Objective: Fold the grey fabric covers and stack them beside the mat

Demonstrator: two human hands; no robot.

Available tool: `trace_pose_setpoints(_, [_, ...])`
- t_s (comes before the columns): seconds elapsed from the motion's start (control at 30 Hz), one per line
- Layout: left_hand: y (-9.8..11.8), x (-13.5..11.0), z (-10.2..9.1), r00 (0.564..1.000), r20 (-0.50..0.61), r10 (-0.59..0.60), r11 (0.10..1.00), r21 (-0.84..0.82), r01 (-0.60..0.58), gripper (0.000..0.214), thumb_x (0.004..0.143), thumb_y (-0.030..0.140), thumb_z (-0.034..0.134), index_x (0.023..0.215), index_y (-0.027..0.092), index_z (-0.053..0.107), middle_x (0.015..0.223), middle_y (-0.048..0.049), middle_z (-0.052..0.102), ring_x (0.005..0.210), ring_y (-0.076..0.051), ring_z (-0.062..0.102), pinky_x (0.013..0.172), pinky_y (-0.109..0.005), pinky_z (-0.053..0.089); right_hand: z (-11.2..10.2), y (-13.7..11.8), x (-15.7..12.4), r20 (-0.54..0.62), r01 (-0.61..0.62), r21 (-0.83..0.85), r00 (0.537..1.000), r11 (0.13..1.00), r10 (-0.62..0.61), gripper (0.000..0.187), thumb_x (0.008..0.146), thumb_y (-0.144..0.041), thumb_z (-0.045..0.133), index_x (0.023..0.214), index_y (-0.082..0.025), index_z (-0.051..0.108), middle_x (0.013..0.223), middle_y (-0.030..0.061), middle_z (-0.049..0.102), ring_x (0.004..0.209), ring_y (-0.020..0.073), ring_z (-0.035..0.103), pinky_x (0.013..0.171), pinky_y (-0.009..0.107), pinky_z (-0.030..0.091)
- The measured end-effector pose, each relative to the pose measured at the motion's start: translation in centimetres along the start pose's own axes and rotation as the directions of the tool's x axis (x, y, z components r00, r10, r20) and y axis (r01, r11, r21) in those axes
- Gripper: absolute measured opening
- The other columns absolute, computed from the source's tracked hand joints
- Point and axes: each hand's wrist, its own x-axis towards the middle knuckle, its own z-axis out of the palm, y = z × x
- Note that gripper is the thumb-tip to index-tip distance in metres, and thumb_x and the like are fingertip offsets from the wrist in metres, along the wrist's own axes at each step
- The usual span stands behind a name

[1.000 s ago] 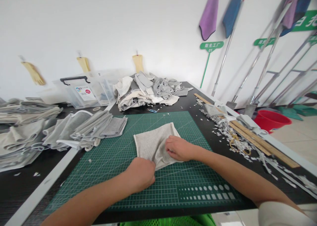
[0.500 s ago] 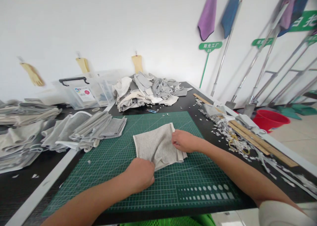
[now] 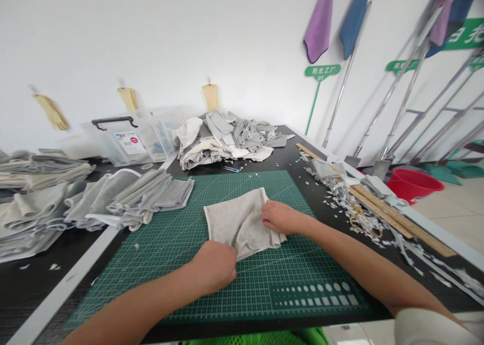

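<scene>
A light grey-beige piece of fabric [image 3: 234,216] with pale edges lies on the green cutting mat [image 3: 159,264], wrinkled between my two hands. My left hand [image 3: 216,266] is closed on its near edge, toward the left. At the right side of the cloth, my right hand [image 3: 279,217] is closed on the upper right edge. The fingertips of both hands are partly hidden in the cloth. Folded grey fabric pieces [image 3: 172,193] rest on the mat's left edge.
Beyond the mat are a heap of grey fabric [image 3: 227,138] and blue thread snips [image 3: 231,169]. A clear plastic box [image 3: 132,143] stands at the back left. Stacked cloths [image 3: 34,209] lie left. Wooden rulers [image 3: 401,219], scraps and yellow-handled scissors [image 3: 355,219] lie right.
The view has shifted very slightly. Both hands keep their grip on the fabric, and the cloth lies nearly the same as before.
</scene>
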Motion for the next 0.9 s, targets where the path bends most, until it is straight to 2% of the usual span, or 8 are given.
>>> trace_pose_setpoints(0.23, [0.0, -0.1, 0.0, 1.000, -0.001, 0.006, 1.000, -0.001, -0.006, 0.028, 0.078, 0.027, 0.042, 0.086, 0.012, 0.064, 0.082, -0.0139, 0.068, 0.074, -0.029, 0.065, 0.066, -0.041, 0.050, 0.2, 0.0, 0.0, 0.008, 0.000, -0.049, 1.000, 0.999, 0.000, 0.019, 0.081, -0.017, 0.048, 0.074, -0.011, 0.065, 0.079, 0.0099, 0.062, 0.079, 0.0194, 0.053, 0.081, 0.032, 0.038])
trace_pose_setpoints(0.53, [0.0, -0.1, -0.2, 1.000, 0.013, 0.001, 1.000, -0.005, -0.001, 0.028, 0.078, 0.026, 0.041, 0.086, 0.012, 0.064, 0.083, -0.0145, 0.068, 0.075, -0.029, 0.065, 0.066, -0.042, 0.050, 0.6, 0.4, 0.0, -0.026, 0.031, -0.018, 0.999, 0.999, -0.031, 0.017, 0.080, -0.017, 0.048, 0.074, -0.011, 0.063, 0.078, 0.0099, 0.061, 0.079, 0.0186, 0.052, 0.080, 0.032, 0.038])
trace_pose_setpoints(0.9, [0.1, -0.1, -0.3, 0.999, 0.038, -0.013, 1.000, -0.018, 0.014, 0.029, 0.079, 0.028, 0.041, 0.087, 0.011, 0.063, 0.084, -0.0150, 0.067, 0.077, -0.028, 0.065, 0.070, -0.039, 0.050, -0.7, 1.0, -0.4, -0.063, -0.012, -0.011, 0.998, 1.000, 0.011, 0.015, 0.080, -0.018, 0.048, 0.073, -0.013, 0.061, 0.077, 0.0078, 0.060, 0.078, 0.0179, 0.049, 0.079, 0.030, 0.036])
